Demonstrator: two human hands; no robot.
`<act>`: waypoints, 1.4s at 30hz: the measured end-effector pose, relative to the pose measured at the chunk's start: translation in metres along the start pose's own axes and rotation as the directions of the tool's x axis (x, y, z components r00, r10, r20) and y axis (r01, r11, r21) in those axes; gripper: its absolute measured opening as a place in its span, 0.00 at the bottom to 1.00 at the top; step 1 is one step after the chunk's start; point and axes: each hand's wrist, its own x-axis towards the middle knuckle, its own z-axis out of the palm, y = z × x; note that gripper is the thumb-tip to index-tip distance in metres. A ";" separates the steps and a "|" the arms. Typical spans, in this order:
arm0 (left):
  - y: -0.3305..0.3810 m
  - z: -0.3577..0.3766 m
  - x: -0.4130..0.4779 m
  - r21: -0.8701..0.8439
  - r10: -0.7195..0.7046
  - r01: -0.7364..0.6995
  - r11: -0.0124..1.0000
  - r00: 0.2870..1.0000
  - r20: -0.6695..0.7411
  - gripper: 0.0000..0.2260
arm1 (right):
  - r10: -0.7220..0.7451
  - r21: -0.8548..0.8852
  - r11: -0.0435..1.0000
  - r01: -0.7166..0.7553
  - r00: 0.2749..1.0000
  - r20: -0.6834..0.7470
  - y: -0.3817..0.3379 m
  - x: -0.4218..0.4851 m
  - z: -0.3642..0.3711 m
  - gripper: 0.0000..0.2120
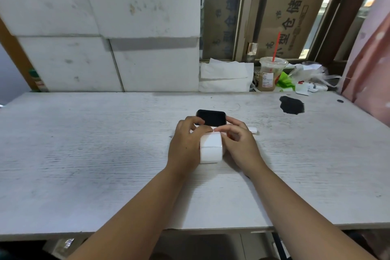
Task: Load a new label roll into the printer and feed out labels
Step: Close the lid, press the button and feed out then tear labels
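Note:
A white label roll sits on the white table between my two hands. My left hand cups its left side, fingertips on the roll's top edge. My right hand holds its right side, fingers curled at the top. Just behind the roll lies a small black printer, partly hidden by my fingers. Whether its lid is open I cannot tell. A small white piece lies on the table right of my right hand.
A dark stain marks the table at the far right. Behind the table stand white foam blocks, folded white paper, a drink cup with a red straw, plastic bags and cardboard boxes.

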 end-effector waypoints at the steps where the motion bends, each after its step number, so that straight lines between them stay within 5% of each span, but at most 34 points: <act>1: -0.004 0.001 -0.001 0.127 0.149 -0.152 0.980 0.988 0.028 0.07 | -0.007 -0.028 1.000 0.007 1.000 -0.004 0.000 0.000 -0.001 0.07; 3: -0.014 0.002 -0.002 0.281 0.303 -0.325 0.903 0.945 0.121 0.11 | -0.024 -0.069 0.997 0.023 1.000 -0.011 0.001 0.000 -0.002 0.08; 15: -0.010 0.003 -0.006 0.255 0.348 -0.418 0.872 0.895 0.278 0.16 | 0.076 0.033 0.997 -0.073 0.988 -0.131 0.008 0.006 -0.004 0.09; 20: -0.011 0.000 -0.005 0.163 0.352 -0.417 0.894 0.880 0.318 0.31 | 0.103 0.028 0.995 -0.100 0.984 -0.147 0.007 0.007 -0.005 0.11; 27: -0.014 0.008 -0.004 0.237 0.303 -0.324 0.916 0.945 0.122 0.09 | 0.114 0.025 0.993 -0.112 0.984 -0.138 0.005 0.007 -0.007 0.11; 34: -0.013 0.003 0.001 0.130 0.043 -0.060 0.990 0.991 0.126 0.18 | 0.139 0.046 0.990 -0.134 0.981 -0.136 0.005 0.007 -0.006 0.11; 42: -0.010 -0.006 0.007 -0.092 -0.247 0.255 0.963 0.965 0.089 0.12 | 0.150 0.042 0.989 -0.145 0.975 -0.167 0.000 0.004 -0.004 0.09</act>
